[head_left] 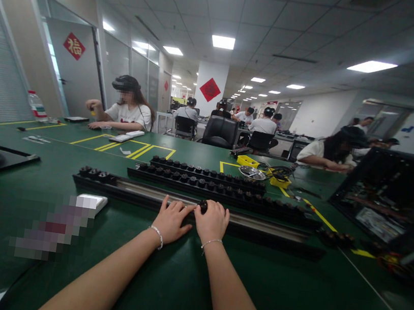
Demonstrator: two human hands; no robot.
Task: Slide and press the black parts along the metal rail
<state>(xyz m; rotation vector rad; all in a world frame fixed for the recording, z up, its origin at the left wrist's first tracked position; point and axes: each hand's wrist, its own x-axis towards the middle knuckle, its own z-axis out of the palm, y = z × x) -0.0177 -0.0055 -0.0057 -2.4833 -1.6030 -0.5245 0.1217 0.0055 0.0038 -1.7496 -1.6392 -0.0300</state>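
A long black metal channel (136,192) lies across the green table in front of me, its inside silvery and bare along much of its length. Several small black socket modules (93,174) sit in its left end. My right hand (211,222) is closed over the channel's middle, gripping one black socket module (203,206); the fingers partly cover it. Just to the left, my left hand (172,222) rests on the channel with its fingers stretched out, the index fingertip close to that module. Behind lie two more black channels (287,211) filled with rows of modules.
A phone-like device (94,203) lies at left, partly blurred. Loose black modules (336,239) sit right of the channels. Farther back are a metal dish (252,173) and yellow trays (247,161). An open computer case (389,201) stands at right. Other people sit around.
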